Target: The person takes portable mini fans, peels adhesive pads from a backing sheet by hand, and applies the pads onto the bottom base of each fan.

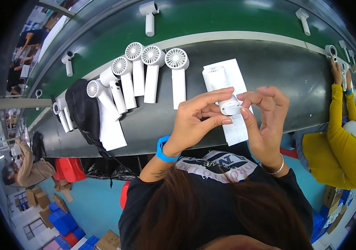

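A white handheld fan (216, 78) lies in front of me with its handle end toward me and its grille away. Thumb and fingers of my left hand (196, 116) are closed around the handle near that end. My right hand (267, 118) has its thumb and a finger pinched at the end face, while the other fingers are raised. Whatever they pinch is too small to make out. Beneath the fan, a white paper sheet (238, 131) rests on the dark work surface (148, 125).
Several white fans (176, 81) stand in a row to the left, some over another white sheet (112, 133) beside a black bag (82, 110). More fans sit on the green conveyor belt (223, 21) beyond. A person in yellow (334, 143) handles fans at the right.
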The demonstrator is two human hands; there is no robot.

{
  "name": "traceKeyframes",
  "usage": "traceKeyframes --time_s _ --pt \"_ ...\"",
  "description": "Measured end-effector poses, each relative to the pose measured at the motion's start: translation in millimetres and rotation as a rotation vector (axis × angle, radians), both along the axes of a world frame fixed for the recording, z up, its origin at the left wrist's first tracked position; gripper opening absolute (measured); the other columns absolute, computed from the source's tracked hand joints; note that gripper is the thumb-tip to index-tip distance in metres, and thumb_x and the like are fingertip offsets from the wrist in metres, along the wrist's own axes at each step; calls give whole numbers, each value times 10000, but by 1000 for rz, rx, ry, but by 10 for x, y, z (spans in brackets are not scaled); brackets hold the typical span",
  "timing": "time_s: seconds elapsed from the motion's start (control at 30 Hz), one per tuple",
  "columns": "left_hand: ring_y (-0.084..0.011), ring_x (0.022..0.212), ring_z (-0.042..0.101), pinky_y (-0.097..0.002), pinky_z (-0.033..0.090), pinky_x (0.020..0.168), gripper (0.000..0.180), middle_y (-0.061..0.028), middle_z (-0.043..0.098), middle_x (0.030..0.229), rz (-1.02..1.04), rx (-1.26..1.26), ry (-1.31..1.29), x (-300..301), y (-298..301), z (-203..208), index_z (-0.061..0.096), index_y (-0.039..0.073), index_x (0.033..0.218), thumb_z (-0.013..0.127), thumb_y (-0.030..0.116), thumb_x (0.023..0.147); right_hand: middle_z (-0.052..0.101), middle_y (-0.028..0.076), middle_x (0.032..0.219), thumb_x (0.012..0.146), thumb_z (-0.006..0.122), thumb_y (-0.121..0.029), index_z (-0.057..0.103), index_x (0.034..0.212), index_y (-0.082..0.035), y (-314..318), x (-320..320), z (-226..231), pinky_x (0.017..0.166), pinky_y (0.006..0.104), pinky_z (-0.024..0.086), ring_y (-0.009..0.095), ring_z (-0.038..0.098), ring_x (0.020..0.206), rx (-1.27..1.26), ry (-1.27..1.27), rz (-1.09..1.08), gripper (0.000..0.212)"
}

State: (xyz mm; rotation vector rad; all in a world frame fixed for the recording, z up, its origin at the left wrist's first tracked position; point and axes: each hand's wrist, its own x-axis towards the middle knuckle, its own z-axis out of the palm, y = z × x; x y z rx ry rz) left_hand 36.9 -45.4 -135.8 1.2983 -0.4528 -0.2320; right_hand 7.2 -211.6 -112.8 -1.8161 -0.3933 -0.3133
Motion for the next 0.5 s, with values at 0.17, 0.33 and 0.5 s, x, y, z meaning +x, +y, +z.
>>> traceKeyframes --time_s 0.17,0.33,0.5 --pt "-214 923 620 -283 540 752 381 -205 505 1234 -17 -4 17 9 8 -13 546 -64 1124 600 -119 751 529 96 834 819 532 72 273 1183 -49 15 -18 18 876 331 371 211 538 946 -6 10 -11 463" --pt "-136 842 628 -247 538 722 388 -144 537 1221 -15 -6 -7 22 5 -47 565 -1 1142 615 -73 764 534 97 834 808 538 81 278 1169 -45 10 -30 51 885 332 363 205 543 939 -50 31 -35 462" --pt "-204 938 612 -270 524 767 361 -200 503 1240 -46 27 15 23 18 -10 542 -70 1133 584 -100 776 535 98 828 803 539 85 281 1162 -44 -7 -20 77 882 330 362 205 547 929 -103 20 -46 461"
